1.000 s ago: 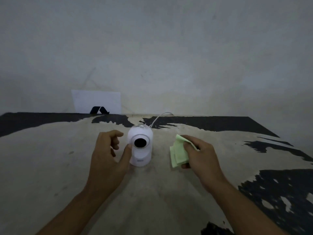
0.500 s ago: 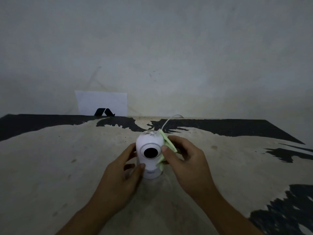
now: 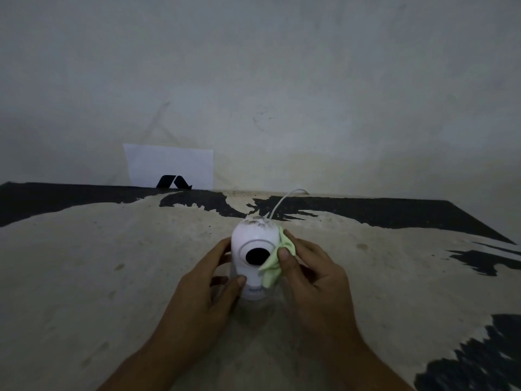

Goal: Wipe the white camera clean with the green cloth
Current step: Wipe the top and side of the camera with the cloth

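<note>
A pale wall (image 3: pixel 282 80) fills the upper half of the head view. Below it a worn table surface (image 3: pixel 98 263) is seen, cream-coloured with black patches along the far edge and at the right. A white card (image 3: pixel 169 165) bearing a black mark is propped against the wall at the far left of the table.

The left hand (image 3: pixel 197 300) is placed against the left side of the white camera (image 3: pixel 251 241). Its fingers are curled around the body, slightly parted, and the thumb is laid against the lower front of the base. The right hand (image 3: pixel 315 280) is held at the camera's right side. The green cloth (image 3: pixel 275 263) is pinched between its thumb and the fingers behind; the thumb tip is pressed on the cloth, while the remaining fingers are bent and close together behind it.

The white camera is set upright near the table's centre, between the two hands, with its dark round lens turned toward the viewer. Grey specks are noted on its domed top. The green cloth is pressed to the right edge of the camera head, just beside the lens ring, with a folded tail hanging down toward the base.

A thin white cable (image 3: pixel 284 200) is seen running from behind the camera toward the wall.
</note>
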Motion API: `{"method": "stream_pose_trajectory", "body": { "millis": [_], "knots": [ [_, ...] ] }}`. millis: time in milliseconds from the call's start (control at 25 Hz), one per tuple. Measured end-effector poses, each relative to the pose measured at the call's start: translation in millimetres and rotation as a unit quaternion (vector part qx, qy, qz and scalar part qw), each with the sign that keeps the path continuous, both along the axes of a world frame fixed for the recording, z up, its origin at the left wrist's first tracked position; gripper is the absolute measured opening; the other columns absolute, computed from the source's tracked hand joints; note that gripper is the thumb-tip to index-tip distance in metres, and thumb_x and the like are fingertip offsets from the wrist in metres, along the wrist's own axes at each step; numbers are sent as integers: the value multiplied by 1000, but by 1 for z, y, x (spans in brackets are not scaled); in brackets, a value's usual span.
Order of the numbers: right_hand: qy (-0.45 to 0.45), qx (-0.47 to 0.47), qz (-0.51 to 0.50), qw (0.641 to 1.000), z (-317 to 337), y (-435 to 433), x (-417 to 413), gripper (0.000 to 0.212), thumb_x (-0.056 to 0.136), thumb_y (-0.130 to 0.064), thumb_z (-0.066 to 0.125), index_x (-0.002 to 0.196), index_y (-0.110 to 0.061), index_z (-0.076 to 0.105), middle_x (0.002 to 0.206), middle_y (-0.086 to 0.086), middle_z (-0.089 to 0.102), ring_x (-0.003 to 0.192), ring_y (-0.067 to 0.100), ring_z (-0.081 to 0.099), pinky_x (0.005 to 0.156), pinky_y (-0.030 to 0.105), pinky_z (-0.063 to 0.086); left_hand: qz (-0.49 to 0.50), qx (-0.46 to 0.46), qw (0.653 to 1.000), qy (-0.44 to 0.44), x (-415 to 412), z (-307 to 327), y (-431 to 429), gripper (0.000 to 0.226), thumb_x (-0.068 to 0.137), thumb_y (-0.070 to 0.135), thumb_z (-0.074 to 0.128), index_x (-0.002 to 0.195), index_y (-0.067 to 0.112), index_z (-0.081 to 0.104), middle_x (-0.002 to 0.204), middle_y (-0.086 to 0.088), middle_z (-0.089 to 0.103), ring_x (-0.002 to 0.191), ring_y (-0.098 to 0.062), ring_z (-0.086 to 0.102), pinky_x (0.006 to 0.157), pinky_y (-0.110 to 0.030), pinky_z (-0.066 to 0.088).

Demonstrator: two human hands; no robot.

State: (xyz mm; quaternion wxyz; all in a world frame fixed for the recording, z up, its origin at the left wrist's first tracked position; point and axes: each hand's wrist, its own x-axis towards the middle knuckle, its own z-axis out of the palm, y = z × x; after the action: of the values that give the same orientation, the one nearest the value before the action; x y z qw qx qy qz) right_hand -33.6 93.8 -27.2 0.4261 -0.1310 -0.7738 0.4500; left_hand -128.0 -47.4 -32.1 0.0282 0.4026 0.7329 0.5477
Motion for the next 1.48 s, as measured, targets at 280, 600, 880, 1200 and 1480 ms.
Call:
{"method": "stream_pose_trajectory", "body": {
  "millis": [280,600,880,1200,1480],
  "knots": [
    [20,160,-67,985,3,-11,2,35,88,-12,53,122,-6,57,115,6,54,102,7,54,85,11,47,11,-19,1000,14,1,-1,2,57,70,56,45,123,54,23,117,34,39,100,3,51,73,-4,39],
    [21,194,-45,980,9,-10,6,35,85,-13,54,119,-3,59,110,6,59,98,9,57,79,12,51,-31,-10,998,-54,3,-1,8,53,71,52,50,111,66,18,108,49,35,90,30,44,69,6,38],
    [-4,160,-45,986,5,-12,3,43,85,-26,53,123,-5,57,116,7,59,103,4,56,84,11,48,-52,-1,996,-69,3,0,9,51,73,48,48,112,63,18,114,40,39,96,29,44,77,2,41],
    [34,260,-40,964,8,-7,10,31,89,-12,56,117,0,60,115,14,62,110,16,56,94,23,47,-46,-17,998,-39,2,-1,4,50,70,56,49,107,69,19,108,43,40,95,33,41,69,5,39],
    [29,215,-59,974,8,-4,9,28,92,-7,50,118,-4,59,116,10,63,108,5,54,94,12,42,-51,-20,998,-39,-1,-3,3,51,72,55,50,112,64,21,111,41,44,100,30,42,73,5,39]
  ]
}}
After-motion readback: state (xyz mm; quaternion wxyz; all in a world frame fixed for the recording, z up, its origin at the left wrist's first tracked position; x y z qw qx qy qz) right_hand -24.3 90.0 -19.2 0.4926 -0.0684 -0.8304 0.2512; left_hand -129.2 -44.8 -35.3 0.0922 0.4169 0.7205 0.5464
